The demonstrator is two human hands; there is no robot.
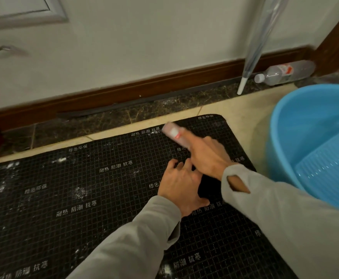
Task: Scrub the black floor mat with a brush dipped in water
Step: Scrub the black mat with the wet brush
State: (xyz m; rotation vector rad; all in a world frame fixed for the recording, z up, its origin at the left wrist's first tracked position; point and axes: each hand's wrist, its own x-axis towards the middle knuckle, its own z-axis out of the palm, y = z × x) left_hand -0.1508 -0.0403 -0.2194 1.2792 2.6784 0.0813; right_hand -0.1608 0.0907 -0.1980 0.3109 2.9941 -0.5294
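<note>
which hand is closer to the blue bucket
Right. The right hand, gripping the brush, is just left of the bucket; the left hand presses the mat farther left.

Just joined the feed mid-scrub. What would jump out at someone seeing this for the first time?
The black floor mat, gridded, printed with white characters and flecked with white spots, fills the lower frame. Over its far right corner the right hand holds a blurred pinkish brush, while the left hand rests on the mat beside it. A bright blue bucket stands at the right edge.
</note>
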